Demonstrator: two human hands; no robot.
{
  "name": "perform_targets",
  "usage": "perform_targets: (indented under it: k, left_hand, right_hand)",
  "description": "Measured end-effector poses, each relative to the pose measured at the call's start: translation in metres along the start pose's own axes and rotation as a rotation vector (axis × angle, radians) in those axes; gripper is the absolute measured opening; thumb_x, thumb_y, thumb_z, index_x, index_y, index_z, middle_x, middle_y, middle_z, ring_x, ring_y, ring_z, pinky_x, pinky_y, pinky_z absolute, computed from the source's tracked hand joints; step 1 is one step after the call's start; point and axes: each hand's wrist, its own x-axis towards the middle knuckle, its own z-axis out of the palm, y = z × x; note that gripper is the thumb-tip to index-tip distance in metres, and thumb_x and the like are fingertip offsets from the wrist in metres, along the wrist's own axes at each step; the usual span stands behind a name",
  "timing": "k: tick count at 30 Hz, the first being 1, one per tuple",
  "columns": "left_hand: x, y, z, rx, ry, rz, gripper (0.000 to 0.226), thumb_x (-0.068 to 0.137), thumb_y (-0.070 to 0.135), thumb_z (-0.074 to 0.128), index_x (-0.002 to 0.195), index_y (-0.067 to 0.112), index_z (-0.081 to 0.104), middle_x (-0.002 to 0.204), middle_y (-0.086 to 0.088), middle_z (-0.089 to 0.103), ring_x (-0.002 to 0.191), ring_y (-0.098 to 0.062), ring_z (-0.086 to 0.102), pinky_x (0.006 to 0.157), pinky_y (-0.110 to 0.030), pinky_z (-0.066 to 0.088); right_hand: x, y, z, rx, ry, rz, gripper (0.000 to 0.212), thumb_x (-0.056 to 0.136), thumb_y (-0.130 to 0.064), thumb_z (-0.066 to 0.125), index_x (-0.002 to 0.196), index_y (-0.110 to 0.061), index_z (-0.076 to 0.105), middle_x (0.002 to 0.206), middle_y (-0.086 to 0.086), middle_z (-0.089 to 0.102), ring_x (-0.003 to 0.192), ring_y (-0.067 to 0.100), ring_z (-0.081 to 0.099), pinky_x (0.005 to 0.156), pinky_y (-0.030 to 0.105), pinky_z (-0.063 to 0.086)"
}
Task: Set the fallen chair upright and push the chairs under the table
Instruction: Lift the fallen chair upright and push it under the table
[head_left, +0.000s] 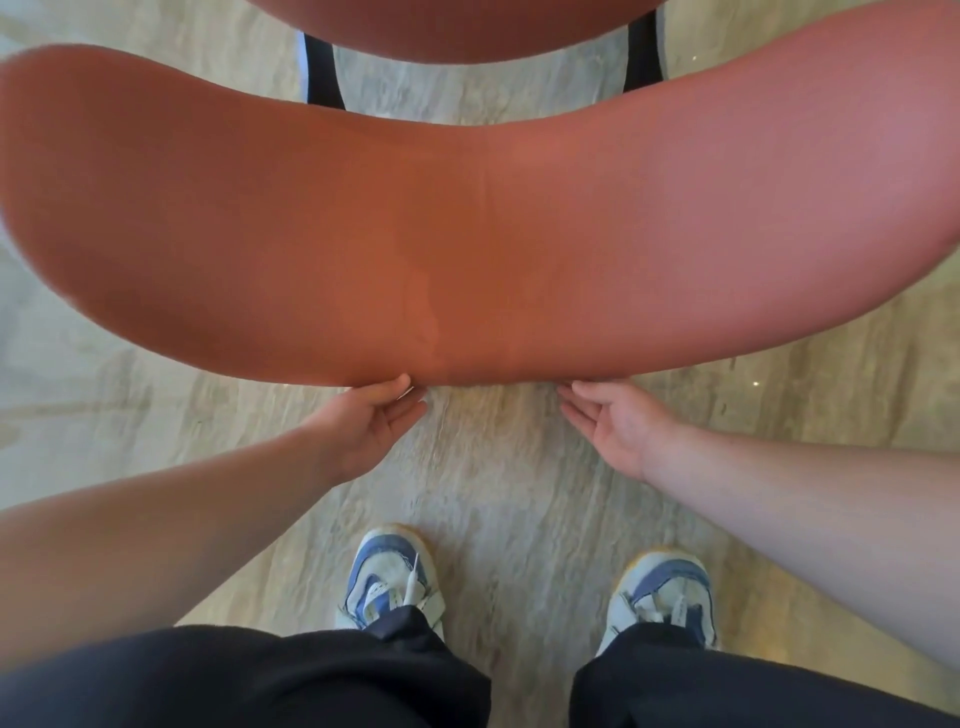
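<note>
A chair stands upright right below me, and its wide curved orange-red backrest fills the middle of the head view. Its orange-red seat shows at the top edge, with two black frame posts between seat and backrest. My left hand is open, its thumb touching the backrest's near edge and its fingers under that edge. My right hand is open, palm turned inward, fingertips at the same near edge. No table is in view.
A glossy beige marble-patterned floor lies under everything. My two feet in blue and white sneakers stand just behind the chair, below black trouser legs.
</note>
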Motion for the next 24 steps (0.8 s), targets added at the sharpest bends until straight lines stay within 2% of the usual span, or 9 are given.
perform_targets:
  k: [3, 7, 10, 13, 18, 21, 24]
  left_hand:
    - [0.005, -0.001, -0.002, -0.028, 0.023, 0.022, 0.025, 0.101, -0.006, 0.057, 0.122, 0.006, 0.066, 0.110, -0.008, 0.079, 0.103, -0.020, 0.076, 0.081, -0.034, 0.063]
    - [0.009, 0.003, -0.005, -0.034, 0.027, 0.039, 0.025, 0.099, -0.009, 0.059, 0.119, 0.003, 0.067, 0.102, -0.009, 0.083, 0.095, -0.021, 0.081, 0.084, -0.036, 0.063]
    - [0.010, 0.003, -0.006, -0.029, 0.032, 0.046, 0.026, 0.098, -0.010, 0.060, 0.120, 0.003, 0.067, 0.103, -0.010, 0.083, 0.095, -0.022, 0.081, 0.081, -0.036, 0.066]
    - [0.003, 0.004, -0.003, -0.035, 0.045, 0.065, 0.029, 0.098, -0.009, 0.060, 0.123, 0.005, 0.066, 0.106, -0.008, 0.083, 0.097, -0.021, 0.080, 0.079, -0.034, 0.066]
    - [-0.036, 0.015, 0.017, -0.076, 0.054, 0.103, 0.042, 0.102, -0.008, 0.055, 0.141, 0.008, 0.055, 0.133, -0.007, 0.070, 0.116, -0.021, 0.069, 0.091, -0.035, 0.058]
    - [-0.071, 0.031, 0.029, -0.095, 0.046, 0.141, 0.047, 0.103, -0.007, 0.053, 0.146, 0.010, 0.050, 0.124, -0.005, 0.074, 0.109, -0.020, 0.075, 0.093, -0.038, 0.058]
    - [-0.110, 0.056, 0.044, -0.091, 0.019, 0.182, 0.041, 0.103, -0.003, 0.056, 0.141, 0.011, 0.054, 0.112, -0.003, 0.081, 0.103, -0.021, 0.079, 0.100, -0.043, 0.056]
  right_hand:
    - [0.002, -0.001, 0.003, 0.032, 0.007, -0.026, 0.040, 0.099, 0.005, 0.057, 0.132, -0.016, 0.056, 0.123, 0.002, 0.068, 0.128, 0.023, 0.061, 0.117, 0.040, 0.043]
    - [0.005, -0.003, 0.006, 0.132, 0.031, 0.015, 0.020, 0.098, 0.000, 0.063, 0.112, -0.015, 0.064, 0.112, 0.003, 0.070, 0.106, 0.020, 0.066, 0.106, 0.036, 0.048]
    - [0.005, -0.004, 0.007, 0.187, 0.048, 0.040, 0.013, 0.097, 0.002, 0.063, 0.102, -0.010, 0.064, 0.108, 0.008, 0.068, 0.107, 0.022, 0.064, 0.102, 0.035, 0.048]
    - [0.000, -0.008, 0.011, 0.242, 0.047, 0.048, 0.015, 0.097, 0.006, 0.060, 0.098, -0.008, 0.063, 0.101, 0.009, 0.067, 0.105, 0.022, 0.062, 0.104, 0.036, 0.049]
    - [-0.038, -0.021, 0.022, 0.253, 0.042, 0.032, 0.022, 0.097, 0.011, 0.056, 0.095, -0.011, 0.062, 0.092, 0.006, 0.066, 0.092, 0.018, 0.065, 0.109, 0.037, 0.049]
    - [-0.073, -0.036, 0.037, 0.272, 0.024, 0.002, 0.021, 0.097, 0.005, 0.061, 0.105, -0.014, 0.063, 0.097, 0.003, 0.068, 0.094, 0.015, 0.065, 0.111, 0.037, 0.048]
    - [-0.114, -0.059, 0.054, 0.267, -0.005, -0.062, 0.040, 0.097, -0.001, 0.065, 0.134, -0.015, 0.058, 0.118, 0.004, 0.070, 0.106, 0.016, 0.066, 0.113, 0.038, 0.046]
